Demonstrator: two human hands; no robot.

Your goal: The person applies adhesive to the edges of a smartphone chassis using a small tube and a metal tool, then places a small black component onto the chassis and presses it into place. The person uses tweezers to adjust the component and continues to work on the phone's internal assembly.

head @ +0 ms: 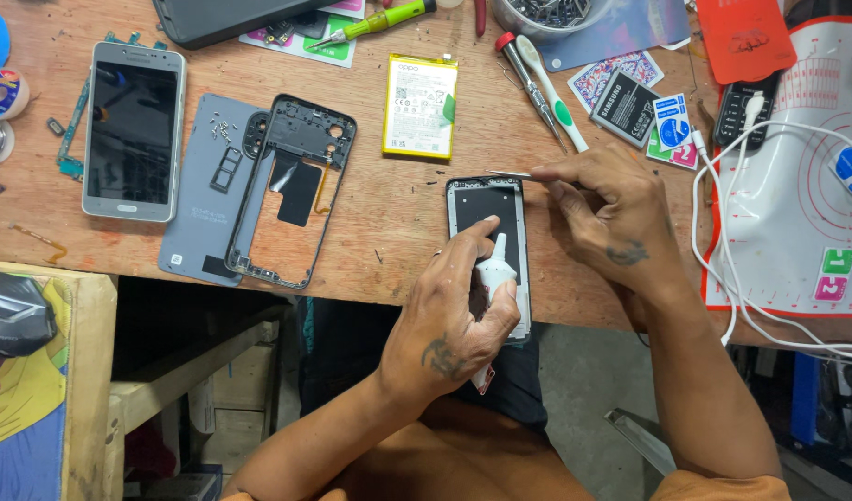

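Observation:
My left hand (454,315) grips a small white glue bottle (496,267), its nozzle pointing up over an opened phone body (486,209) that lies at the front edge of the wooden table (389,223). My right hand (607,213) pinches thin metal tweezers (509,173) whose tip rests at the phone body's top edge. The lower part of the phone body is hidden under my left hand.
A black phone mid-frame (291,190) lies on a grey back cover (198,195), left of it a silver phone (132,130). A yellow-edged battery (419,105), screwdrivers (546,88), a black battery (625,107), white cables (723,223) and a red mat (806,186) surround the work spot.

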